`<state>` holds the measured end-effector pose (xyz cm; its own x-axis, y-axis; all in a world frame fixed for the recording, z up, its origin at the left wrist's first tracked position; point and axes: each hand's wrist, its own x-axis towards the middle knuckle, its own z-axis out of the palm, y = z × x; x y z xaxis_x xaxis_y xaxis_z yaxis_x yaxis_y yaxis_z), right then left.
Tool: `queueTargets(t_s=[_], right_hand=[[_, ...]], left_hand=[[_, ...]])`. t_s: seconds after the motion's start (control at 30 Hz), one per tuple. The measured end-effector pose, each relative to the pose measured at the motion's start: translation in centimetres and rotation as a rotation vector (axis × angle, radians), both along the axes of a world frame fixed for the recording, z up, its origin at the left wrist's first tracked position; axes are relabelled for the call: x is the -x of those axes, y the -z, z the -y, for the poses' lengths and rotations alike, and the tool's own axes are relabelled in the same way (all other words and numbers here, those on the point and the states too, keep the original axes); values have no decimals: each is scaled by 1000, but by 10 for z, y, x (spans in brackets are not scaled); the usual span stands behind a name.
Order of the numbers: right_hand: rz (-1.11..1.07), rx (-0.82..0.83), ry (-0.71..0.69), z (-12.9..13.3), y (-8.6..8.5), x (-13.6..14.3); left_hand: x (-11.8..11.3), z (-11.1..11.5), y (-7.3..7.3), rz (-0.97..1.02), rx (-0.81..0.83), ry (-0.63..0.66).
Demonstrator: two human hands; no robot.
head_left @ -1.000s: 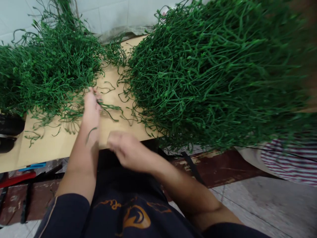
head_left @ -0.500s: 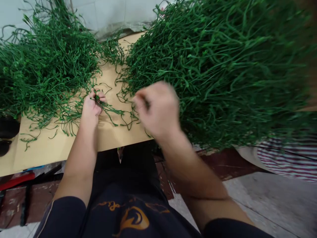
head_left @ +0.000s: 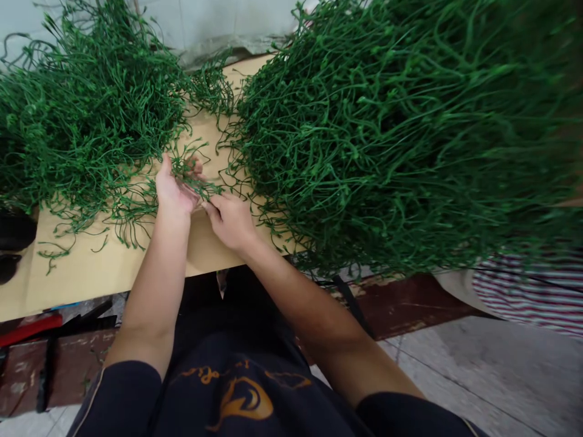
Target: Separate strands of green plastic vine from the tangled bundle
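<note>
Tan tabletop (head_left: 91,267) between two green stem heaps. Left hand (head_left: 175,188) cupped half-open around small stem bunch (head_left: 194,176); right hand (head_left: 230,218) just right, fingertips pinched on strands trailing rightward.

Small stem pile (head_left: 86,115) left on tabletop (head_left: 104,267); large stem pile (head_left: 387,139) right; hands between, near front edge.

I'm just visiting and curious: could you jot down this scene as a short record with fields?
Left hand: palm up, holding a small bunch of green stems
Right hand: pinching the same bunch, touching the left hand
Left pile: loose green stems
Right pile: larger heap, overhanging the table edge
Table: tan top with scattered stems
</note>
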<state>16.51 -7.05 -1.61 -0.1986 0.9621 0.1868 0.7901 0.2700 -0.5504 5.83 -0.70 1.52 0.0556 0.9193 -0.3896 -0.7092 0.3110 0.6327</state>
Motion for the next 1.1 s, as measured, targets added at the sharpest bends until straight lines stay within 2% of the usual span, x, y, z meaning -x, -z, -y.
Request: queueTargets(t_s=[0.13, 0.3, 0.47, 0.53, 0.63, 0.67, 0.7, 0.73, 0.83, 0.9, 0.97, 1.03, 1.1], right_hand=[[-25, 5, 42, -3, -1, -5], [24, 30, -62, 5, -2, -2], [-12, 27, -134, 28, -7, -1], [-71, -32, -210, 43, -14, -1], [-167, -182, -439, 62, -31, -7], [-165, -235, -474, 63, -38, -13], [-138, -291, -443, 61, -45, -23], [-79, -334, -331, 56, -52, -36], [128, -419, 207, 28, -71, -87], [213, -520, 453, 14, -81, -113], [245, -608, 508, 11, -84, -116], [231, -596, 394, 13, -78, -97], [187, -440, 211, 14, -63, -66]], left_hand=[[-9, 5, -3, -71, -5, 124], [-13, 5, -1, -26, 53, 26], [-16, 0, -1, 9, 144, 47], [-13, -4, 0, 10, 137, 22], [-1, -12, 4, 5, 104, -85], [4, -14, 5, 3, 88, -114], [7, -15, 7, 3, 75, -120], [9, -15, 9, 3, 62, -111], [8, -12, 13, 28, 47, -46], [3, -10, 14, 40, 37, -9], [-2, -7, 13, 34, 20, 32], [-8, -5, 11, 9, 6, 80], [-12, -2, 8, -14, 1, 112]])
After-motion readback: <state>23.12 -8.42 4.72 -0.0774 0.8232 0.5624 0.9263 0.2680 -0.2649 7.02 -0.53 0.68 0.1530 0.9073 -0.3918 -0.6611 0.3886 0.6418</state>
